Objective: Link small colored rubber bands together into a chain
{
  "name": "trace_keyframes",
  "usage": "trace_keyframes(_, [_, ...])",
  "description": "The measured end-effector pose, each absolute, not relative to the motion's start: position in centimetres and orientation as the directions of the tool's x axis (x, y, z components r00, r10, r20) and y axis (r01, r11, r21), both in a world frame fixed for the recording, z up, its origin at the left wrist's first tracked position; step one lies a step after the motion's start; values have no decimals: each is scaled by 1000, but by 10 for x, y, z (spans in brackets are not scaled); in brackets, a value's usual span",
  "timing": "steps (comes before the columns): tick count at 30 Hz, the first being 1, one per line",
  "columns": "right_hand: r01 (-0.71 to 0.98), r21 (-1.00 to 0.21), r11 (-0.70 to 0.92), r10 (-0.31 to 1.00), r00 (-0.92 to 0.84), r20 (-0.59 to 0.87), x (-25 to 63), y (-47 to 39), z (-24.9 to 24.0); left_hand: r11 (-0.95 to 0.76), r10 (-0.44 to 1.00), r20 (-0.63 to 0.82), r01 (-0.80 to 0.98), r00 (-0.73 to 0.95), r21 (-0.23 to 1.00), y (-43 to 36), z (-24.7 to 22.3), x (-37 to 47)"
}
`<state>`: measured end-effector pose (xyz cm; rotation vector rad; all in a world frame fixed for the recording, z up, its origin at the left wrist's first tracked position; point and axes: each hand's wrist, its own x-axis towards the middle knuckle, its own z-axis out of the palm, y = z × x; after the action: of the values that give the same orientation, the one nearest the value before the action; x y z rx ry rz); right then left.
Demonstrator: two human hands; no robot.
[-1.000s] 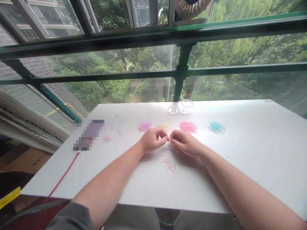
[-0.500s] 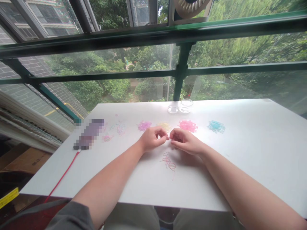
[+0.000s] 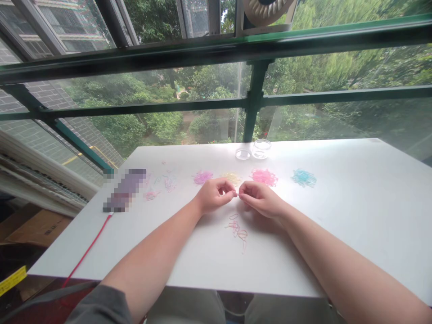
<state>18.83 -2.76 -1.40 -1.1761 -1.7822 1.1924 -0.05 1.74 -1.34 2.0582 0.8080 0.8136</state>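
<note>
My left hand [image 3: 216, 195] and my right hand [image 3: 259, 198] meet above the middle of the white table [image 3: 202, 256]. Thumb and fingertips are pinched together on each, the tips almost touching. Whatever sits between them is too small to make out. Below my hands lies a loose string of pink and reddish rubber bands [image 3: 238, 229]. Just beyond them are a pale yellow pile of bands [image 3: 231, 177], a pink pile [image 3: 264, 177] and a purple pile [image 3: 203, 176]. A blue pile [image 3: 304, 177] lies farther right.
A clear round container [image 3: 261, 149] and its clear lid [image 3: 242, 155] stand at the table's far edge. Small mixed bands [image 3: 169, 181] are scattered on the left. A blurred-out phone-like object [image 3: 125, 190] with a red cable [image 3: 88, 248] lies at the left edge. Green railing [image 3: 256, 94] rises behind.
My right hand's fingers have curled in slightly closer to the thumb. My left hand stays in place, and the piles of bands have not moved.
</note>
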Motion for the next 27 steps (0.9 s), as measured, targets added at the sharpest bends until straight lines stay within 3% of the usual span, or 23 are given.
trace_keyframes(27, [362,-912,194,941,-331,69,187,-28,-8,-470,775,209,323,597,821,21,-18,-1])
